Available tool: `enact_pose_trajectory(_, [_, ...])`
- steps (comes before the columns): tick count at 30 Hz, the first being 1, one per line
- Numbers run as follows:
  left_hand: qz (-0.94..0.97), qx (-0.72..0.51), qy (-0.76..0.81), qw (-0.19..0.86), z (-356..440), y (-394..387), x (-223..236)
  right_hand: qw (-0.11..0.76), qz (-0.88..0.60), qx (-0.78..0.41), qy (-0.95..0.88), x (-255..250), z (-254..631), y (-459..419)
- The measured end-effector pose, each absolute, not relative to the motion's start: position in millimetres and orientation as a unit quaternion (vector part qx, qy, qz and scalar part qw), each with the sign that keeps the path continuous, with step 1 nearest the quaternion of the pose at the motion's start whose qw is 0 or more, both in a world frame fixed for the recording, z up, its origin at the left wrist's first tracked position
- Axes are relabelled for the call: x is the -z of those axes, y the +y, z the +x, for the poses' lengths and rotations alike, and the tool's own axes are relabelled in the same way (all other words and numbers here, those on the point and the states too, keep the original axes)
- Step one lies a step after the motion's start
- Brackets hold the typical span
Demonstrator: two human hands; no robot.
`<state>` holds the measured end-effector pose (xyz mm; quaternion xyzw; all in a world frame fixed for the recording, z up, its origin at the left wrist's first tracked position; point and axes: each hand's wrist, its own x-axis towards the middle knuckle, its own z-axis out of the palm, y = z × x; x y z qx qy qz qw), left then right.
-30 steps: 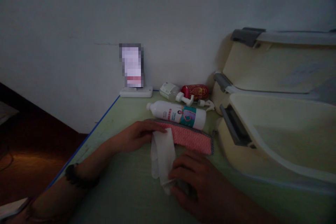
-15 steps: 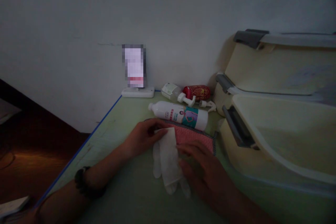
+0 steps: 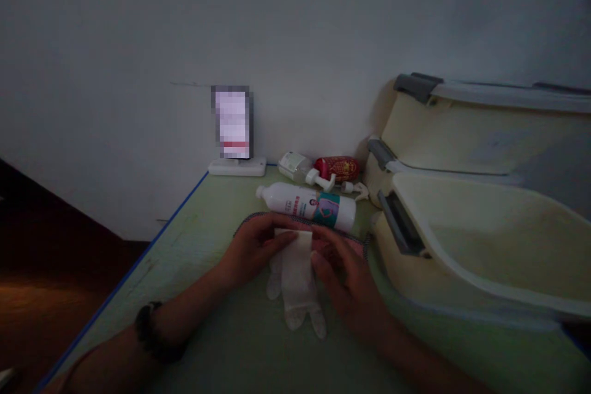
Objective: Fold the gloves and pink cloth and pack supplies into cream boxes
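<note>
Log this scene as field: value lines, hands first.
left hand: thumb over the cuff end of the white glove
right hand: at the glove's right edge, grip unclear
glove pose: cuff end away from the person, finger ends nearer
pink cloth: partly hidden behind the hands
white bottle: on its side, beyond the cloth
red container: on its side, near wall
bin: right side, lid raised

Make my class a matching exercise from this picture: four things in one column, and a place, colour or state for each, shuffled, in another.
Things:
1. Glove
2. Cloth
3. Phone
4. Box

Descriptions:
A. Upright on a white stand
B. Open, with its lid raised
C. Held by the left hand
D. Pink, with dark edging

Right pairs: 1-C, 2-D, 3-A, 4-B
</note>
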<state>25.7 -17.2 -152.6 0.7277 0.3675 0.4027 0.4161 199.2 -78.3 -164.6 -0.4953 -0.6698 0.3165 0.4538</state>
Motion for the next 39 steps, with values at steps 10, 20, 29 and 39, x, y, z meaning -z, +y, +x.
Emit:
enact_pose_trajectory(10, [0.722, -0.421, 0.354, 0.42, 24, -16, 155, 0.499, -0.511, -0.302, -0.631, 167, 189, -62])
enact_pose_trajectory(20, [0.716, -0.392, 0.346, 0.463, 27, -15, 152, 0.476, -0.523, -0.278, -0.65, 165, 194, -62])
enact_pose_trajectory(29, [0.748, -0.406, 0.371, 0.371, 27, -20, 152, 0.485, -0.496, -0.255, -0.674, 166, 194, -66])
enact_pose_trajectory(39, [0.761, -0.392, 0.372, 0.359, 27, -20, 152, 0.483, -0.497, -0.233, -0.682, 166, 194, -65])
